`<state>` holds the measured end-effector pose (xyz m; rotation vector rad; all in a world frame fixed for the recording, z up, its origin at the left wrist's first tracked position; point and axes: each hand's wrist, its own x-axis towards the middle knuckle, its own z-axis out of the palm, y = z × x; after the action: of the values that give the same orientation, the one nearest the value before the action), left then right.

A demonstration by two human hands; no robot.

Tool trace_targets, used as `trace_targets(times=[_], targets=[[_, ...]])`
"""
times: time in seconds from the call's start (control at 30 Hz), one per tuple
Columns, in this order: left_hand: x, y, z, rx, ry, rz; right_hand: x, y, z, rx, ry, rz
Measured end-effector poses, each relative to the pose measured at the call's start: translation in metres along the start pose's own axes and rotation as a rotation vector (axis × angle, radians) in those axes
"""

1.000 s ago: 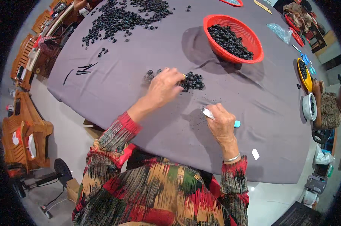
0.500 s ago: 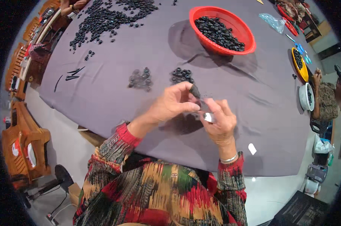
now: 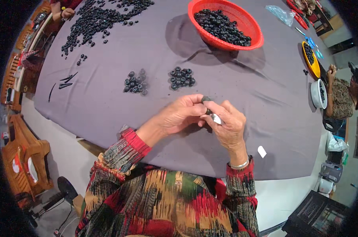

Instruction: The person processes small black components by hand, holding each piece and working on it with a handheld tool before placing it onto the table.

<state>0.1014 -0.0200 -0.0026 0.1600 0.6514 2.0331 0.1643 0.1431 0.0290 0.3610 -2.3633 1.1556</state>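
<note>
My left hand (image 3: 181,113) and my right hand (image 3: 230,125) meet fingertip to fingertip above the cloth. A dark cover (image 3: 205,99) sits on the left index fingertip. Between the left thumb and fingers shows a small black piece (image 3: 208,111), mostly hidden. The right hand is closed around a small white object (image 3: 216,118); its kind is unclear. Beyond the hands lie two small clusters of round black bead-like pieces, a left cluster (image 3: 134,83) and a right cluster (image 3: 181,78). Some pieces show pale rings.
A red plastic basket (image 3: 258,33) of black pieces stands at the back, a large loose pile (image 3: 88,25) at far left. Thin black strips (image 3: 66,81) lie left; a white slip (image 3: 262,151) lies right. Yellow (image 3: 315,69) and white bowls (image 3: 314,94) stand near another person (image 3: 341,98).
My fingers have closed together; the right fingertips now touch the left ones. The whole view has shifted, so things on the cloth appear further left.
</note>
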Motion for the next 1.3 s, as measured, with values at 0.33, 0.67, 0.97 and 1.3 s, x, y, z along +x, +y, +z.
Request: trace_targets(times=[0.33,0.67,0.97,1.3], targets=[[0.0,-0.005,0.002,-0.076,-0.024,0.071,-0.003,-0.002,0.007,-0.058,0.089,-0.055],[-0.003,-0.005,-0.001,0.007,0.098,0.044,-0.006,0.006,0.008,-0.25,0.124,-0.208],[-0.004,-0.007,0.001,-0.071,0.036,0.136,-0.007,-0.003,0.01,-0.253,0.204,-0.286],[-0.004,-0.003,0.001,-0.162,0.022,0.134,0.003,-0.006,-0.009,-0.141,-0.018,-0.094]])
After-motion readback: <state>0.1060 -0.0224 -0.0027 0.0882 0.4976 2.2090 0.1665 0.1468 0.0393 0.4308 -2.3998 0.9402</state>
